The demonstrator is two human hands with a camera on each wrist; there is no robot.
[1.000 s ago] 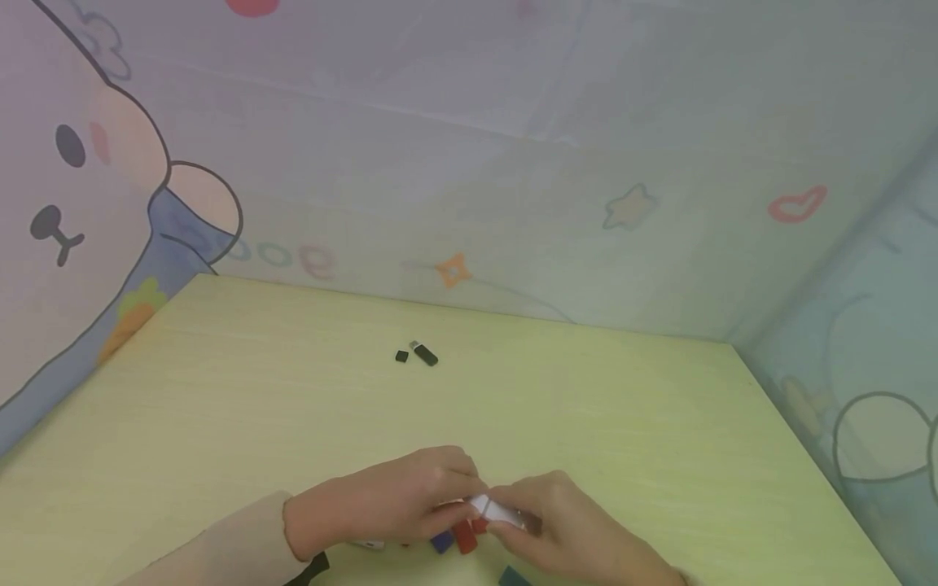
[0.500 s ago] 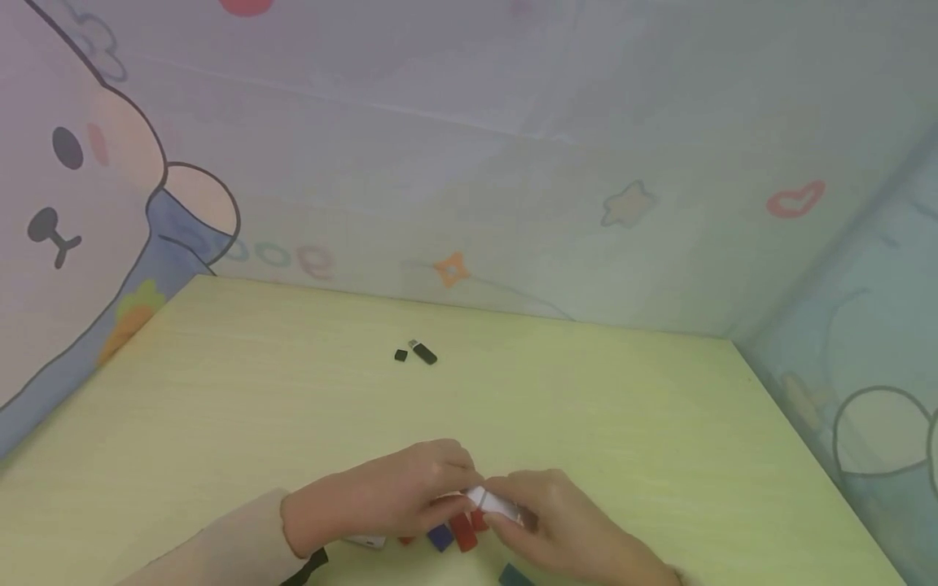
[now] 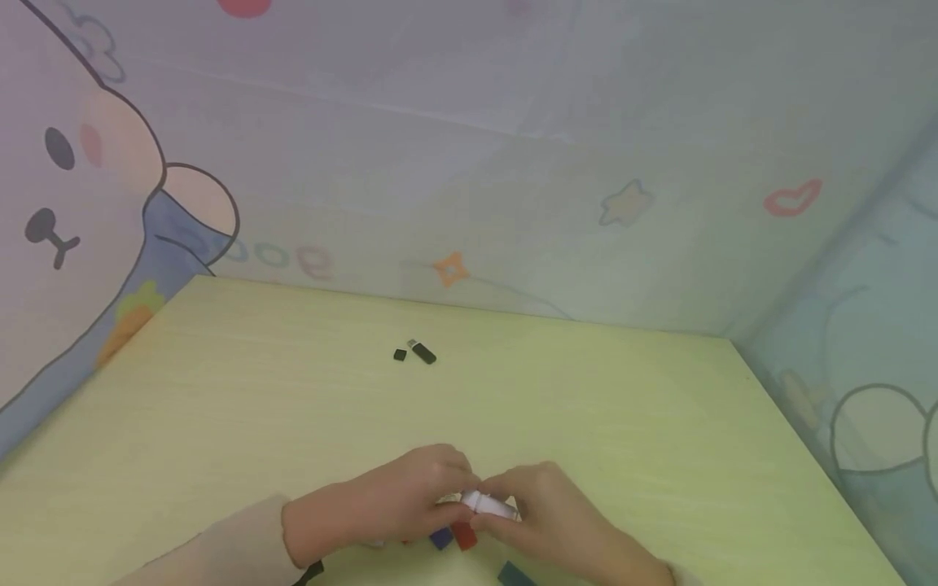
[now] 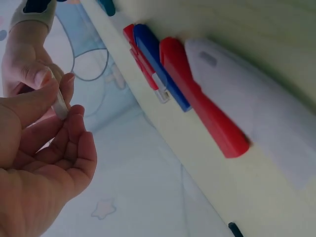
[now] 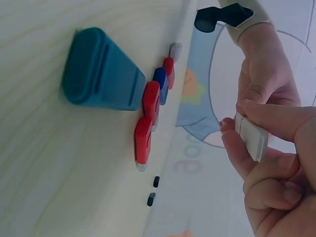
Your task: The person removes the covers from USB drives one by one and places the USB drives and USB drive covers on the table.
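A white USB stick [image 3: 494, 505] is held between both hands, low in the head view. A thin seam crosses it near its left end. My left hand [image 3: 410, 492] pinches that left end between thumb and fingers. My right hand [image 3: 557, 514] grips the longer part, thumb on one side and fingers on the other. The right wrist view shows the flat white body [image 5: 254, 138] of the stick raised off the table. Just below the hands lie a red USB stick [image 3: 464, 536] and a blue USB stick [image 3: 441, 537].
A black USB stick [image 3: 423, 352] lies beside its small black cap [image 3: 400, 355] farther back. A teal USB stick [image 5: 103, 71] lies near the right hand. Several red and blue sticks and a white piece [image 4: 252, 98] form a row. A printed cloth [image 3: 513, 163] hangs behind the table.
My right fingers have shifted on the white USB stick, and more of its body shows. The hands now cover the second red piece below them. The stick stays between both hands.
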